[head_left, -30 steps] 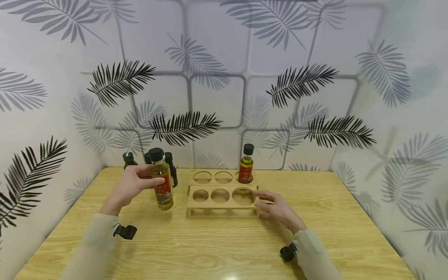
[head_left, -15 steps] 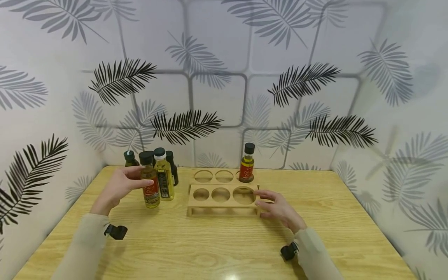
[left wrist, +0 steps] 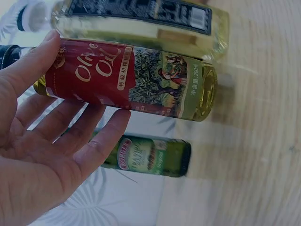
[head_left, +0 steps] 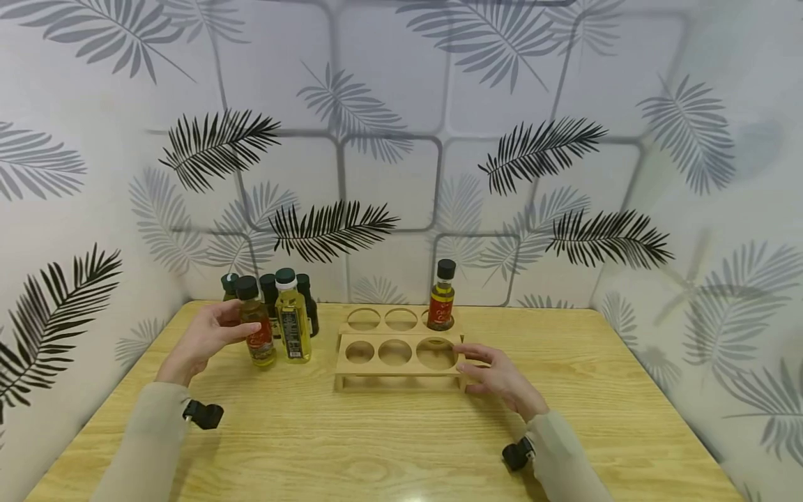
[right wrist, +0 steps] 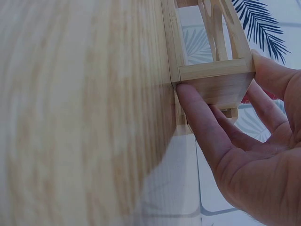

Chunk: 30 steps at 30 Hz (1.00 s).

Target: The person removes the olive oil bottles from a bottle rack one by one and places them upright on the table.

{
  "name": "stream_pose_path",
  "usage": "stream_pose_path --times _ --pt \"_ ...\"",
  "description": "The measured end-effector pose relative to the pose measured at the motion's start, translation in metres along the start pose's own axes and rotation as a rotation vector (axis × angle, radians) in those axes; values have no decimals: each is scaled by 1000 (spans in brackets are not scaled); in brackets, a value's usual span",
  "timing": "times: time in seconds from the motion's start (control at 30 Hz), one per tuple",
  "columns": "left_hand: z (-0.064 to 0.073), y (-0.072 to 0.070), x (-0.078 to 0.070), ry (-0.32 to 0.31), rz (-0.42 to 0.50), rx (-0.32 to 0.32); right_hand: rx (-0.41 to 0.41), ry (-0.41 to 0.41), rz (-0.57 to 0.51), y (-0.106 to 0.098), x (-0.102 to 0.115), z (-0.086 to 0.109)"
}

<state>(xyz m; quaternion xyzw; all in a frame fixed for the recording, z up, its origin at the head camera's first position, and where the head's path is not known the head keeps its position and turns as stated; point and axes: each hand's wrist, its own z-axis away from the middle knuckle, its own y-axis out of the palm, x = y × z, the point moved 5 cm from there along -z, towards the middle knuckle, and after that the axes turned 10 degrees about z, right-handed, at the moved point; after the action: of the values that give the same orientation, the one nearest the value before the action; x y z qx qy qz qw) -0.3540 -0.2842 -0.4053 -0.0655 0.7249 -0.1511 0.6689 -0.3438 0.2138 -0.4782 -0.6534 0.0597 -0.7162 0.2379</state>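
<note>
Watching from my end of the feed: one red-label bottle sits in the wooden rack, back row, right-hand hole. The other five holes hold nothing, so I'd call it only slightly along, with the clear oil bottle and darker bottles outside it, left of frame. Left hand pinches the olive oil bottle, thumb opposite fingers; can't tell if its base touches the table. Right hand grips the rack's right end.
</note>
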Motion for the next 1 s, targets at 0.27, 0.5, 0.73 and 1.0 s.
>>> stream_pose_path --times 0.27,0.5,0.73,1.0 --pt "-5 -1 15 -25 68 20 -3 5 -6 1 -1 1" --pt "-8 0 19 -33 98 25 -1 8 -1 0 -3 3" --pt "-12 0 21 -24 76 30 -2 6 -6 -1 -2 1" --pt "-14 0 19 2 40 6 9 7 -12 0 2 2"
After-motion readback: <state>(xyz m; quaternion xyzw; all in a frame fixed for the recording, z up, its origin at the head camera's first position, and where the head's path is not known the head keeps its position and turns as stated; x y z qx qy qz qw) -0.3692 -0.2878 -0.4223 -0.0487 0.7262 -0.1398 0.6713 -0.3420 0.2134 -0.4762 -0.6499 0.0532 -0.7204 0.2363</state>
